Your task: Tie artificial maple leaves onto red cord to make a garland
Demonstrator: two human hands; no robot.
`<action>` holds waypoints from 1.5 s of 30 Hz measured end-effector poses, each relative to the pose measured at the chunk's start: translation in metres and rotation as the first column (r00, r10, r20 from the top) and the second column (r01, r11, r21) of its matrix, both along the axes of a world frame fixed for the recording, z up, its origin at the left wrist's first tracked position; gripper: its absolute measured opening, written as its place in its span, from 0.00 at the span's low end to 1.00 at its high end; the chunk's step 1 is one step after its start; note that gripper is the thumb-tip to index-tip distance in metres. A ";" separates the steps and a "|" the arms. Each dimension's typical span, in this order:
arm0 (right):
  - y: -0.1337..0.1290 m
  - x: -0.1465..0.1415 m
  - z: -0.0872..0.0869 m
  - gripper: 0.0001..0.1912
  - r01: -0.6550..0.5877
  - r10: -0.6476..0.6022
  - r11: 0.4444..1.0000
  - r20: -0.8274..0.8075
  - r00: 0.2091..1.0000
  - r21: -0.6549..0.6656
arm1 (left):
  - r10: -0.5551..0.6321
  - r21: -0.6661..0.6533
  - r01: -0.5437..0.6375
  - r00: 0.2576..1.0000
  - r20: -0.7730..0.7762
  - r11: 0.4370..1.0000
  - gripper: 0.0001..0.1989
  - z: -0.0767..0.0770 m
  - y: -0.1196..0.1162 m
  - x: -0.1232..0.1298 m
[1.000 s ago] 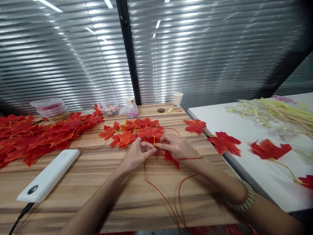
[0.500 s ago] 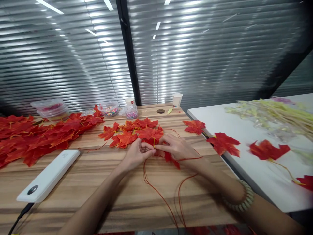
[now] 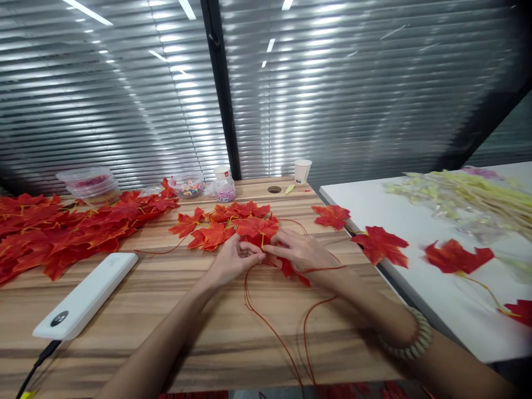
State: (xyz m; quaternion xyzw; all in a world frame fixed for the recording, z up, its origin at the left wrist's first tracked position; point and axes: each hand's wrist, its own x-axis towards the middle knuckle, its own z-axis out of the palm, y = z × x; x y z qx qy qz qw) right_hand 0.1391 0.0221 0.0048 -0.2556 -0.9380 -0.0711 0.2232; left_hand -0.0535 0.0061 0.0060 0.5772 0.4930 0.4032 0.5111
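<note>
My left hand [image 3: 233,258] is closed, thumb and fingers pinched at the yellow stem of a red artificial maple leaf [image 3: 255,226]. From the right, my right hand [image 3: 300,250] has its fingers pressed together at that same stem. A thin red cord [image 3: 272,332] loops below both hands and runs off the near table edge; part of it crosses my right wrist. Another red leaf [image 3: 291,271] shows beneath my right hand. More maple leaves [image 3: 211,235] lie just beyond my left hand. The exact meeting point of cord and stem is hidden by my fingers.
A large pile of red leaves [image 3: 83,233] covers the left side. Nearer stands a white power bank [image 3: 87,296] with a black cable. Bead tubs [image 3: 225,191], plastic containers [image 3: 89,183] and a paper cup [image 3: 302,172] line the back. Strung leaves [image 3: 381,245] reach the white table [image 3: 440,310].
Both hands keep nearly the same pinching pose at the leaf stem. The fingers shift only slightly, and the whole view has moved a little.
</note>
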 end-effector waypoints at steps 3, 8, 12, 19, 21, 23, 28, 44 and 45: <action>0.001 0.001 0.001 0.12 0.004 -0.004 1.000 0.025 1.000 0.014 | 0.004 0.000 -0.004 1.000 0.009 1.000 0.22 0.000 0.001 -0.001; -0.003 0.000 0.004 0.12 0.036 -0.036 0.999 0.067 0.997 -0.005 | -0.001 0.003 0.001 1.000 -0.018 1.000 0.22 0.002 0.000 -0.001; -0.005 -0.001 0.004 0.12 0.057 -0.056 0.998 0.087 0.995 -0.002 | -0.011 -0.001 0.011 1.000 -0.028 1.000 0.21 0.001 0.000 0.000; -0.006 -0.003 0.005 0.12 0.071 -0.068 0.997 0.109 0.992 -0.025 | -0.021 0.027 0.022 1.000 -0.012 0.999 0.22 0.001 0.001 -0.002; -0.005 -0.004 0.003 0.12 0.078 -0.073 0.996 0.108 0.991 -0.043 | -0.020 0.030 0.020 1.000 -0.013 0.999 0.23 0.001 0.002 -0.002; -0.004 -0.004 0.001 0.12 0.080 -0.074 0.995 0.104 0.992 -0.054 | -0.016 0.025 0.016 1.000 -0.013 1.000 0.24 0.000 0.002 -0.001; -0.005 -0.005 -0.002 0.13 0.081 -0.071 0.992 0.108 0.992 -0.096 | -0.021 0.036 0.022 1.000 -0.020 0.999 0.23 -0.001 0.003 -0.002; -0.007 -0.006 -0.001 0.13 0.103 -0.092 0.993 0.156 0.983 -0.063 | -0.025 0.018 0.025 1.000 0.005 1.000 0.22 -0.006 0.005 -0.003; -0.008 -0.006 0.000 0.13 0.104 -0.093 0.993 0.159 0.983 -0.062 | -0.025 0.019 0.025 1.000 0.007 0.999 0.22 -0.006 0.004 -0.003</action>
